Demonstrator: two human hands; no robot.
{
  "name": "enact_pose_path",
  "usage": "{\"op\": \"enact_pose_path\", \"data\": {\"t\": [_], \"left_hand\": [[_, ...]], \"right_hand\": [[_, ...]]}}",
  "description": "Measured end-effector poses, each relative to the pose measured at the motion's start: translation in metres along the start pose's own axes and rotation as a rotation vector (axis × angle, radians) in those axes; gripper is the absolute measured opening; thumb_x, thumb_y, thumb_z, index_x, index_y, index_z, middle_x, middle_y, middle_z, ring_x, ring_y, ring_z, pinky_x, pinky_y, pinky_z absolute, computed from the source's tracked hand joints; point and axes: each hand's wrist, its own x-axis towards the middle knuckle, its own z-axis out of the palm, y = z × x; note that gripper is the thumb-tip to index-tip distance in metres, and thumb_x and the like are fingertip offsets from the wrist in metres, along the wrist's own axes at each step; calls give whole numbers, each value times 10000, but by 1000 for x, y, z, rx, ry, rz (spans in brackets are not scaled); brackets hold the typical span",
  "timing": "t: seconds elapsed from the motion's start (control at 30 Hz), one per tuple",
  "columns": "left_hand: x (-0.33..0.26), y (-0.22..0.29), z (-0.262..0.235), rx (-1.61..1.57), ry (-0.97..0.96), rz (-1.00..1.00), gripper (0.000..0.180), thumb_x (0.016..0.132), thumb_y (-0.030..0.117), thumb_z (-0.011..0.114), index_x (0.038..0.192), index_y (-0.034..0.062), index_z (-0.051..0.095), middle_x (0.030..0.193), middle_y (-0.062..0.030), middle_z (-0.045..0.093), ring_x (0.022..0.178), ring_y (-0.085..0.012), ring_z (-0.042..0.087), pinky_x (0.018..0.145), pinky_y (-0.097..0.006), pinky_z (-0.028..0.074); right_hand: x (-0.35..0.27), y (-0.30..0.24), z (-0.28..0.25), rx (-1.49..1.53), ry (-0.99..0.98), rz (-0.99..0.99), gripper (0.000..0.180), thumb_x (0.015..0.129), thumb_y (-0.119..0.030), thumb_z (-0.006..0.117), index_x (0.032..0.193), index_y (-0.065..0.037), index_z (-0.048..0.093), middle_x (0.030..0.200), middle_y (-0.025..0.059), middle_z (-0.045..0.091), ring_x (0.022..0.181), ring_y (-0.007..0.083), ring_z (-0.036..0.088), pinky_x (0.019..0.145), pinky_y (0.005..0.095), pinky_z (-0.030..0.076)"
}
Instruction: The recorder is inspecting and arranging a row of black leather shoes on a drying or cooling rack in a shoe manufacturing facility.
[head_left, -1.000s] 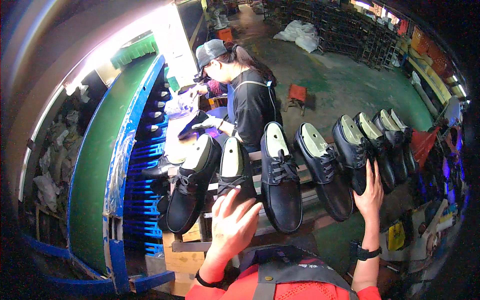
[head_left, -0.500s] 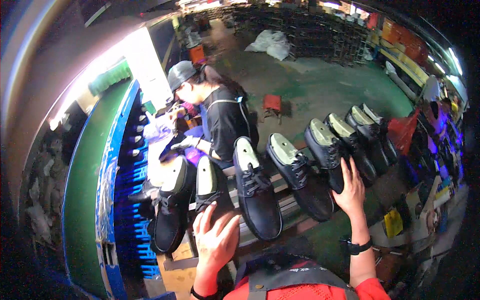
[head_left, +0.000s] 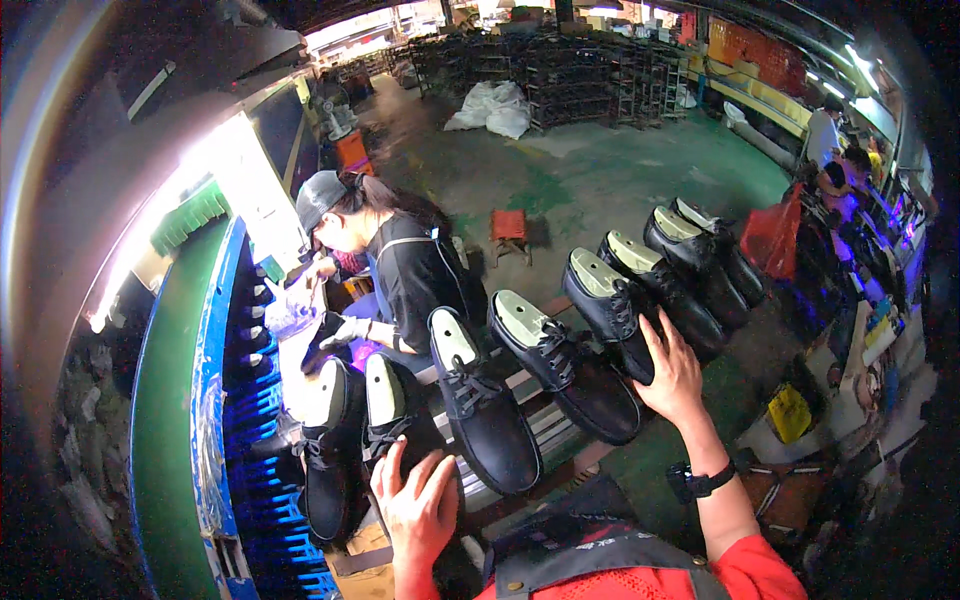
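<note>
Single head fisheye view, looking steeply down, close over shoe rack (head_left: 545, 425), edges bent.

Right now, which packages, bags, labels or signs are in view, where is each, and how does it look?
White sacks: heaped on the floor at the back, before the dark racks; bulging, soft.
Yellow package: low on the right, beside the right hand; flat, squarish, with dark print.
Red bag: right of the last black shoes; loose, roughly triangular.
No screen can be made out.
</note>
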Motion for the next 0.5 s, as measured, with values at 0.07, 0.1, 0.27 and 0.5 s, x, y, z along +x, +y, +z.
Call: {"op": "enact_pose_path", "data": {"t": [0.07,0.1,0.27,0.5], "left_hand": [[0,1,-1,-1,2,4,276,861,130,761,1136,139,772,1215,-48,729,1376,-401,523,1145,-553,349],[0,1,-1,8,-6,1,271,865,134,758,1135,138,772,1215,-48,729,1375,-402,524,1145,-553,348],[0,2,0,14,1,0,269,866,131,756,1135,138,772,1208,-48,732,1384,-406,521,1150,-567,344],[0,7,0,-6,-18,0,323,807,75,760,1127,115,766,1205,-70,735,1422,-435,484,1179,-593,320]], "right_hand": [[-1,0,0,1,-5,9,1157,697,-239,931,1661,-251,291,1660,209,341,1450,422,465,1169,514,433],[-1,0,0,8,6,-3,1154,695,-241,931,1659,-250,296,1657,212,344,1448,423,466,1168,513,434],[0,2,2,24,33,-20,1142,691,-248,931,1652,-244,314,1645,223,358,1437,427,475,1157,508,441],[-1,3,4,36,55,-31,1152,670,-289,943,1646,-242,331,1674,177,327,1454,389,463,1186,493,422]]}}
